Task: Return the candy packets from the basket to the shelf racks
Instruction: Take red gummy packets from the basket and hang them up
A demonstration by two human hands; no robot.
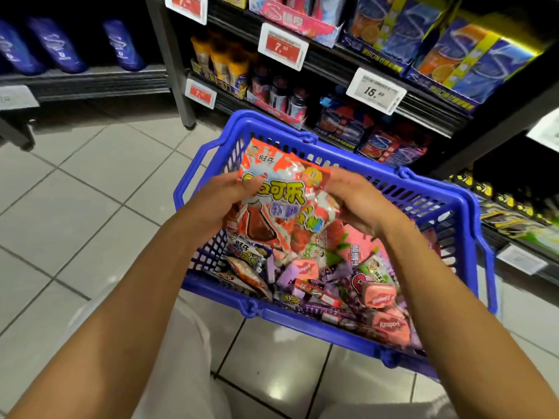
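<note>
We note both hands over the blue basket (423, 195), which sits on the tiled floor (90, 182) at centre-right of the frame. The left hand (211, 204) and right hand (360, 204) hold one orange-and-white candy packet (278, 204) between them, lifted clear of the heap. Left fingers (233, 181) pinch its left edge; the right fingers pinch its upper right corner. Both are pressed onto the wrapper, not spread.

Key relation: the packet's long axis runs from lower centre toward upper centre of the frame, top end pointing at the shelf racks (378, 77) across the upper right. The racks lie up and to the right of the packet, so we judge the right hand the nearer one for the placing reach.

More loose packets (332, 279), pink and purple, fill the basket bottom directly under the hands. Price tags (375, 90) hang on the rack fronts; we cannot tell which slot matches this packet
</note>
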